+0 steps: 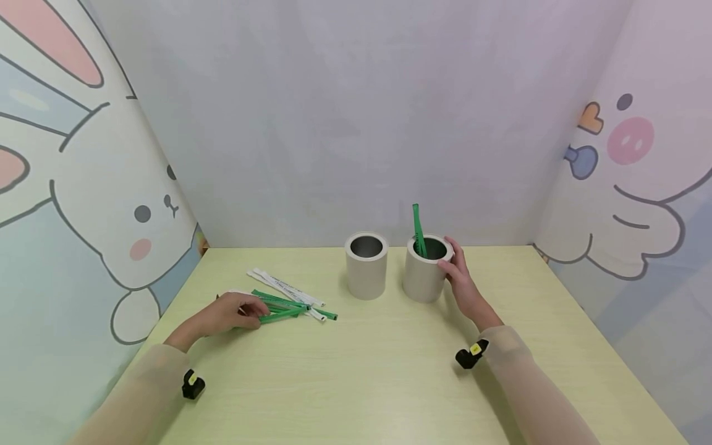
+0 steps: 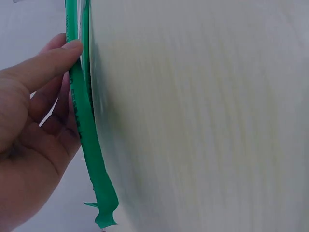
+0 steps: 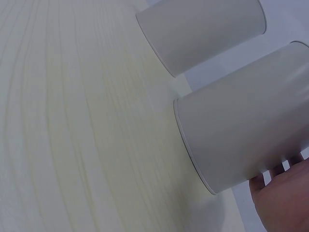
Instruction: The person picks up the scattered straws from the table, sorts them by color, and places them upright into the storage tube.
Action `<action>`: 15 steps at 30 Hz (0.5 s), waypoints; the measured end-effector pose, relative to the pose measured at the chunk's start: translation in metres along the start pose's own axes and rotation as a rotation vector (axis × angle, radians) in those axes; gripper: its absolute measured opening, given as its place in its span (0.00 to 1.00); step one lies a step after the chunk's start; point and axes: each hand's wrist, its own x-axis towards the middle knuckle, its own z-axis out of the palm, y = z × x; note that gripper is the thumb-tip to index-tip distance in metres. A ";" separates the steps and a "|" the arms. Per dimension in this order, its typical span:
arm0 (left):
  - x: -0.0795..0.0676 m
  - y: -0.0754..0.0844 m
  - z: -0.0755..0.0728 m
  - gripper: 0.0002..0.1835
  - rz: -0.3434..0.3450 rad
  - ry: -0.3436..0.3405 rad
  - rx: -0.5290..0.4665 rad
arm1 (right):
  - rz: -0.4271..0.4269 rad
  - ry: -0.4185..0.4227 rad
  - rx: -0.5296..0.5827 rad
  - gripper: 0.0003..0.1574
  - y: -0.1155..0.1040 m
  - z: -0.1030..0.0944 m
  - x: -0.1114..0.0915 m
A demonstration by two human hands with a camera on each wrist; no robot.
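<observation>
My left hand (image 1: pixel 230 311) is at the left of the table, by a loose pile of slim wrapped sticks. Thumb and fingers pinch a green printed stick (image 2: pixel 86 121), whose lower end looks ragged in the left wrist view. Other green sticks (image 1: pixel 325 314) and white printed sticks (image 1: pixel 286 288) lie crossed beside that hand. On the right, my right hand (image 1: pixel 464 284) holds a pale grey cup (image 1: pixel 423 281) by its right side, thumb near the rim. Green sticks (image 1: pixel 419 225) stand leaning in this cup, their lower ends hidden inside.
A second matching cup (image 1: pixel 366 278) stands just left of the held one, with a dark interior. Both are toward the back of the pale wooden table (image 1: pixel 356 383). A plain curtain (image 1: pixel 356 123) hangs behind, and cartoon-printed cloth (image 1: pixel 100 216) borders the sides.
</observation>
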 end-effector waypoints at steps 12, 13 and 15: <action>0.010 0.026 0.005 0.13 -0.032 0.046 -0.082 | 0.000 0.002 0.010 0.41 0.000 0.000 0.000; 0.012 0.029 0.005 0.14 -0.031 0.043 -0.088 | 0.000 0.001 0.010 0.41 0.000 0.000 0.000; 0.014 0.035 0.005 0.14 -0.031 0.035 -0.101 | 0.001 0.000 0.011 0.41 0.000 0.000 0.000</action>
